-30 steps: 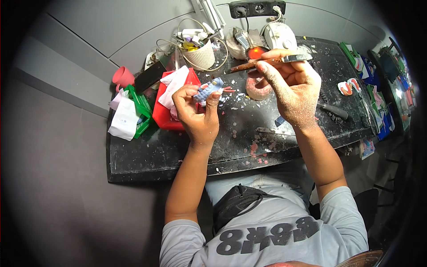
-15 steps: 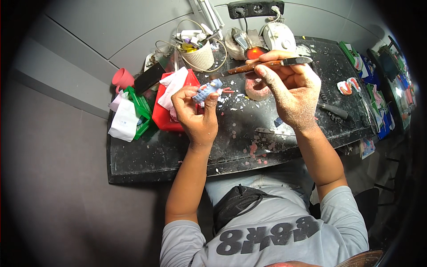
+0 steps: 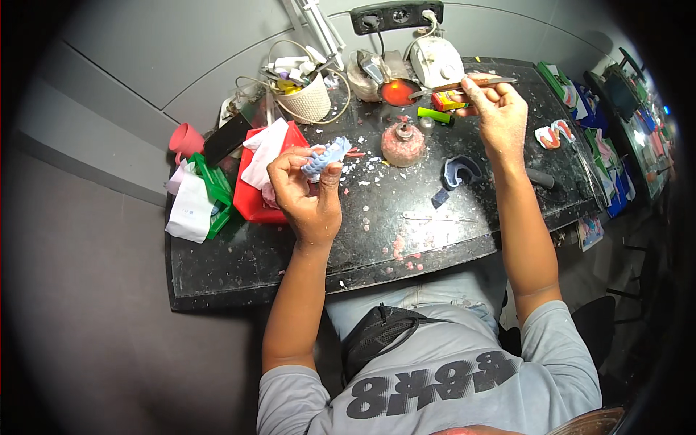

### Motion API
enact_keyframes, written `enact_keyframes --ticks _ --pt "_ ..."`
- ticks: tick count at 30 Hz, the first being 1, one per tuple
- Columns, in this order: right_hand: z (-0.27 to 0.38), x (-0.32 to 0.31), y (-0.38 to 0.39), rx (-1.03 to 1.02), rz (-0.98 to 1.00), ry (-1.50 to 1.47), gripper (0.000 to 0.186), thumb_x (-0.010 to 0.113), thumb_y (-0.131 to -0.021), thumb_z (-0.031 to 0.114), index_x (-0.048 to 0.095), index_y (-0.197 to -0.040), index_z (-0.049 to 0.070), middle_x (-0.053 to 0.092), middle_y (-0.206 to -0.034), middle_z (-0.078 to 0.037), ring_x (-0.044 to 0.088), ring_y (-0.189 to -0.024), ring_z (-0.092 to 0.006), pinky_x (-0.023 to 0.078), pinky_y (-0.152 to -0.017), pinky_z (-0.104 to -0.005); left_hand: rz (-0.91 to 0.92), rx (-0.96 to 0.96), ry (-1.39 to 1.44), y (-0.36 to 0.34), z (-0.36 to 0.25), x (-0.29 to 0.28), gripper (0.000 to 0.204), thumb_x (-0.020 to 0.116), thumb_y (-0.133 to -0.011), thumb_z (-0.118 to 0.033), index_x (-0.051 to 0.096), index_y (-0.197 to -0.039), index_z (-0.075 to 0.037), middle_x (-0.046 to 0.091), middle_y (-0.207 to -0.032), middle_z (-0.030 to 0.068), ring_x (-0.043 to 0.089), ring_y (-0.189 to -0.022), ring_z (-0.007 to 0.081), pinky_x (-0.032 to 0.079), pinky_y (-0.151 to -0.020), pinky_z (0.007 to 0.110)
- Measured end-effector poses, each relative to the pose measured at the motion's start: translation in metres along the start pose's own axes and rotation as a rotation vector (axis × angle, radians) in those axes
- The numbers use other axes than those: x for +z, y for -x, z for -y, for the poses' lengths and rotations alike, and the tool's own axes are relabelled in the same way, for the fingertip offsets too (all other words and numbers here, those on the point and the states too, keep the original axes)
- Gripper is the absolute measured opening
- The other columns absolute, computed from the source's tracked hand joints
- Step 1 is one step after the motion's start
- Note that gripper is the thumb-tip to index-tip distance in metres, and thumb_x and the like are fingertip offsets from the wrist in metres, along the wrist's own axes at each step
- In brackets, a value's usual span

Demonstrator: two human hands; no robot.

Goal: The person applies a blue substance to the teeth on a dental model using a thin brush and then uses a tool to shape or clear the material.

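Grey short-sleeved T-shirt [image 3: 442,351], black block lettering [image 3: 426,384] (upside-down here); pale trousers [image 3: 435,290], probably jeans.

Large dark lettering [image 3: 435,384], inverted, crosses the grey T-shirt [image 3: 442,341]. Small print [image 3: 188,212] on the white paper [image 3: 190,199] is illegible.

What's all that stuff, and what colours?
table: 1, black, middle
tooth model: 1, blue, held left
tool: 1, brown and silver, held right
pan: 1, orange inside, table back
box: 1, red-yellow, beside pan
lighter: 1, green, near box
jar: 1, pink, table centre
basket: 1, cream, back left
cup: 1, pink, far left
red tray: 1, red, left
green tray: 1, green, left
papers: several, white, on trays
horseshoe: 1, blue-grey, table right
machine: 1, white, back
socket strip: 1, black, back
spatula: 1, silver, table front
shirt: 1, grey, below
left hand: 1, bare, on model
right hand: 1, bare, on tool
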State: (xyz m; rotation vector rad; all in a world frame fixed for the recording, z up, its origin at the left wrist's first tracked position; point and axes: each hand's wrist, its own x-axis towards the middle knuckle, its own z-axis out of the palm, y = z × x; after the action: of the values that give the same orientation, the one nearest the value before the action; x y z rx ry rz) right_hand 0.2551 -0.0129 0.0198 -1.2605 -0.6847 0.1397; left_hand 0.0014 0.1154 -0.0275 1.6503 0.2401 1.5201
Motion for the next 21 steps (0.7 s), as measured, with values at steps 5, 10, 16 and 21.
enact_keyframes --ticks 5,10,16,21 --pt "0.003 0.003 0.003 0.063 0.009 -0.012 0.022 0.071 -0.095 0.010 0.065 -0.108 -0.007 0.073 -0.093 -0.017 0.075 -0.081 -0.0197 0.060 -0.063 -0.0250 0.017 -0.033 0.010 0.000 -0.001 0.002 0.039 0.076 -0.093 -0.019 0.044 -0.111 -0.005 0.056 -0.113 0.0136 0.055 -0.099 0.0158 0.048 -0.089 0.030" --pt "0.010 0.004 0.012 0.131 0.073 -0.178 0.022 0.071 -0.095 0.011 0.065 -0.107 -0.007 0.073 -0.093 -0.016 0.075 -0.080 -0.0204 0.060 -0.065 -0.0263 0.037 -0.040 0.023 0.003 0.004 0.000 0.040 0.075 -0.094 -0.022 0.043 -0.111 -0.004 0.056 -0.113 0.0140 0.059 -0.100 0.0191 0.053 -0.088 0.032" --pt "0.026 0.028 0.040 0.139 0.205 -0.302 0.020 0.071 -0.094 0.008 0.065 -0.107 -0.007 0.073 -0.090 -0.013 0.074 -0.076 -0.0193 0.059 -0.062 -0.0259 0.076 -0.075 0.015 0.006 0.012 -0.003 0.041 0.072 -0.095 -0.025 0.042 -0.111 -0.003 0.056 -0.111 0.0148 0.065 -0.104 0.0258 0.058 -0.087 0.036" --pt "0.030 0.039 0.050 0.070 0.283 -0.320 0.018 0.068 -0.095 0.003 0.065 -0.111 -0.006 0.073 -0.094 -0.015 0.075 -0.080 -0.0194 0.061 -0.063 -0.0259 0.058 -0.154 0.073 0.007 0.008 0.000 0.043 0.076 -0.092 -0.022 0.042 -0.111 -0.003 0.055 -0.112 0.0147 0.058 -0.105 0.0226 0.049 -0.093 0.036"
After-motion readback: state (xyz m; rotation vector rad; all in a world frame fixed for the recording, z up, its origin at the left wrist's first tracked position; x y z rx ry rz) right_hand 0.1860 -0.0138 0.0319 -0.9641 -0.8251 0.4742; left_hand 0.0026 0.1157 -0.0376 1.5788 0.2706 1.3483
